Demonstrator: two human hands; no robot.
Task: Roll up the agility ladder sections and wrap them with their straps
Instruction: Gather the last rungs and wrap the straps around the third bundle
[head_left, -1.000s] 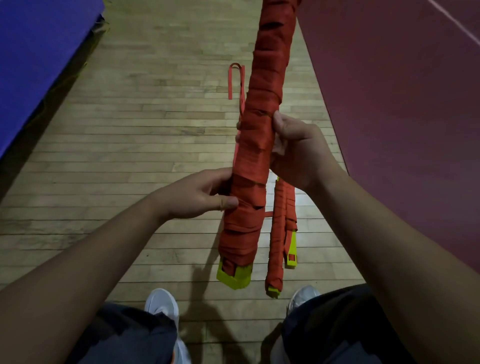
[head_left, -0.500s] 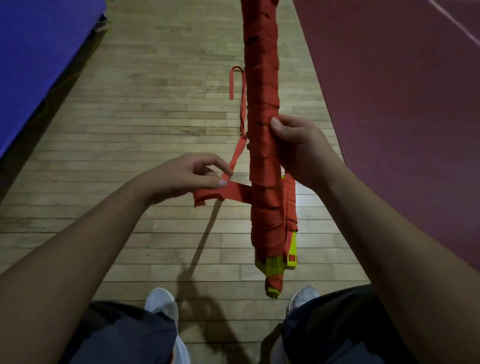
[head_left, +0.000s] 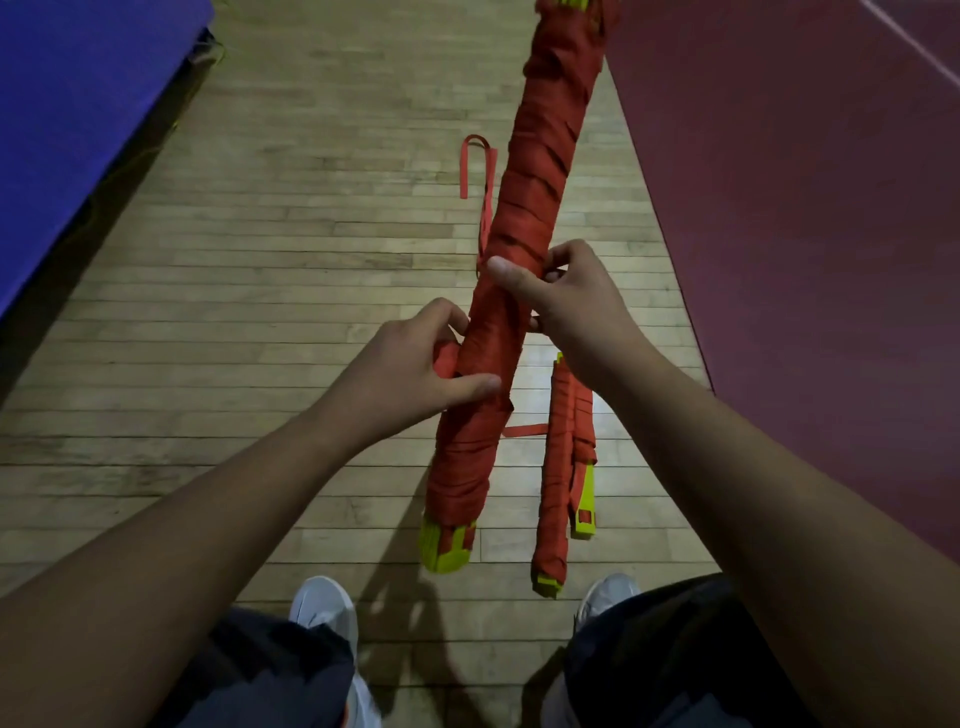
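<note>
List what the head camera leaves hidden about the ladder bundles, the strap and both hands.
1. Held ladder bundle: its far end runs off the top edge of the head view.
2. Left hand and right hand: the fingers behind the bundle are covered by it.
3. Loose strap: where it joins is hidden behind the bundle and the right hand.
4. Floor bundle: its far end is partly covered by the right wrist.
</note>
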